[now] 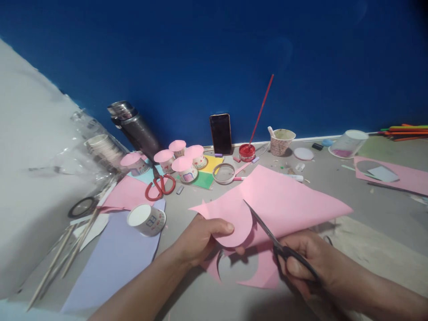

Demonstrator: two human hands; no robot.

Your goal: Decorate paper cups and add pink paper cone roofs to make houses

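Left hand (200,238): grip pinched on paper (287,200), holding it up and taut for cutting.
Right hand (301,263): grip closed through black scissors (264,227), blades apart along the curve.

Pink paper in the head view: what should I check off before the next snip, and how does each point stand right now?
1. Left hand grip on the pink paper: thumb pinches the rounded flap. Ok.
2. Right hand grip on the black scissors, at the handles. Ok.
3. Blade lies along the curved cut. Ok.
4. Left thumb apart from the blade. Ok.
5. Drawn line to follow on the sheet. Cannot tell.
6. Red scissors lie apart from the sheet. Ok.
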